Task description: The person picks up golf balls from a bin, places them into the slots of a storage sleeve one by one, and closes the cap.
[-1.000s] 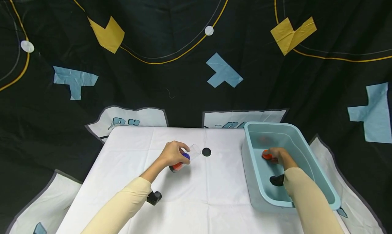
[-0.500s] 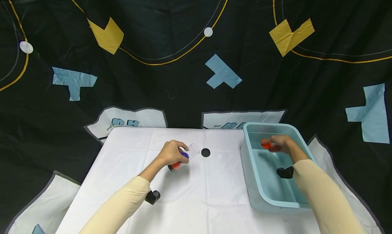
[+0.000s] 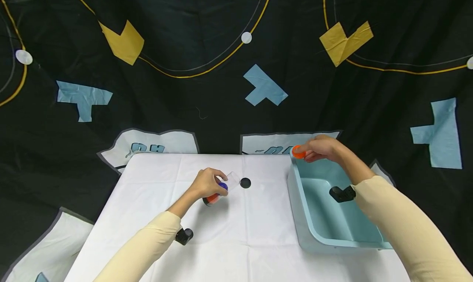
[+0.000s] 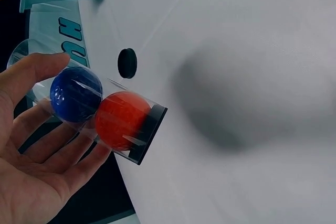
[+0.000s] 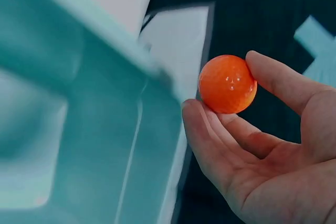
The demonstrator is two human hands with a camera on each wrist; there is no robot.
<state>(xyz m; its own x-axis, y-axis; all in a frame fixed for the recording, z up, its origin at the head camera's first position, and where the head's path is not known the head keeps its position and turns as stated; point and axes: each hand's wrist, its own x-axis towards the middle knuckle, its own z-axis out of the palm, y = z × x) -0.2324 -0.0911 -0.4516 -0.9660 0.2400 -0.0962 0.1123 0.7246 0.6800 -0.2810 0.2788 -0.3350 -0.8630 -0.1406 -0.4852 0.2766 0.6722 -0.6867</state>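
My left hand [image 3: 207,183] grips a clear plastic tube, tilted with its black-capped end low and its other end toward the upper right. Inside the tube [image 4: 113,85] a red-orange ball [image 4: 123,120] lies against the black cap and a blue ball [image 4: 76,94] sits above it. With thumb and fingertips my right hand [image 3: 320,147] pinches an orange golf ball [image 5: 228,84] over the far left corner of the light-blue bin [image 3: 301,208]. A black round lid [image 3: 245,183] lies flat on the white table just beyond the tube.
The white-covered table [image 3: 155,191] stands before a black curtain [image 3: 207,109] with yellow and blue tape shapes. The bin takes up the table's right side, with its high walls under my right forearm. A black wrist camera [image 3: 184,236] sits below my left wrist.
My right hand has lifted the orange golf ball from inside the bin, up and left to the bin's far left rim. My left hand and the tube have stayed almost still.
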